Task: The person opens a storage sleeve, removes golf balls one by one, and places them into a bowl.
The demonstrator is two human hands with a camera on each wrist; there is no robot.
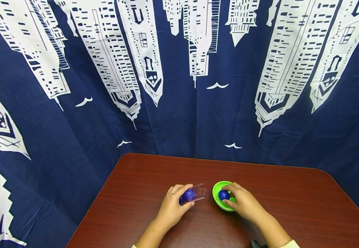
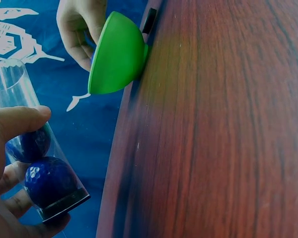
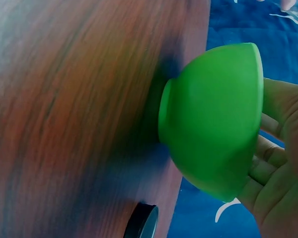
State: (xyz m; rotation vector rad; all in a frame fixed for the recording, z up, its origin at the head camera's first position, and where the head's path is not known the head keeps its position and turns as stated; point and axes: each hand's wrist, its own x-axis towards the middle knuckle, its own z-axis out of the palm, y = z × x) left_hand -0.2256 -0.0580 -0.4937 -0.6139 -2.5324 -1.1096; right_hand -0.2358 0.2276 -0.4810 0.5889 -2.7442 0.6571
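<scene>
My left hand [image 1: 173, 208] grips a clear tube [image 1: 201, 191], tilted with its mouth toward the right. Two dimpled blue balls are inside: one ball [image 2: 50, 182] lies against the black base, and another ball [image 2: 26, 148] rests on it, partly behind the thumb. A green bowl [image 1: 216, 189] stands upright on the table just right of the tube. Over its right rim reaches my right hand [image 1: 244, 201], thumb and fingers around a blue ball [image 1: 224, 195] within the bowl. In the right wrist view the bowl's wall [image 3: 213, 119] hides that ball and the fingertips.
A reddish-brown wooden table [image 1: 154, 175] carries everything. Near my right forearm lies a small round black object [image 3: 139, 220], cut off by the frame edge. Behind the table hangs a navy cloth [image 1: 179, 137] printed with white buildings and birds.
</scene>
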